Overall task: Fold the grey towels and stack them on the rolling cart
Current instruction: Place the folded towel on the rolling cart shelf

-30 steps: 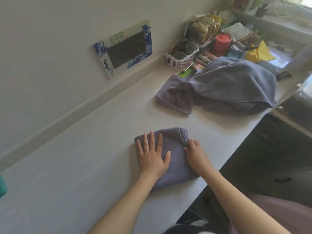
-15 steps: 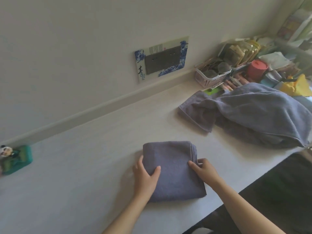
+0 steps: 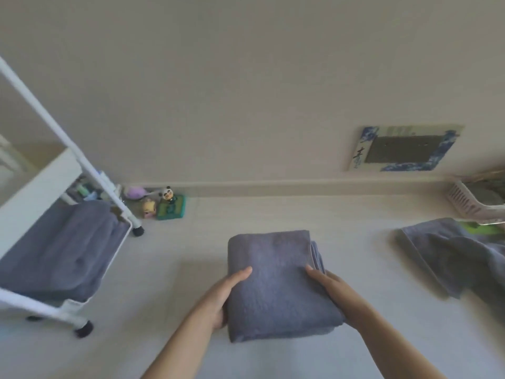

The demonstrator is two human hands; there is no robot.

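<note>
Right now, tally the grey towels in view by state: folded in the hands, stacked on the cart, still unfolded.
Folded towel, gripped by the left hand and right hand: 1
Towel pile on the rolling cart, number of layers unclear: 1
Unfolded towel heap at right: 1
Total: 3

A blue-bordered wall plate (image 3: 404, 148) hangs on the wall at two o'clock. A white slatted basket (image 3: 467, 204) stands on the pale bench (image 3: 273, 212) at three o'clock. A panda figurine (image 3: 167, 194) on a green base, a yellow toy (image 3: 149, 208) and a purple toy (image 3: 134, 192) cluster against the wall at ten o'clock.
</note>
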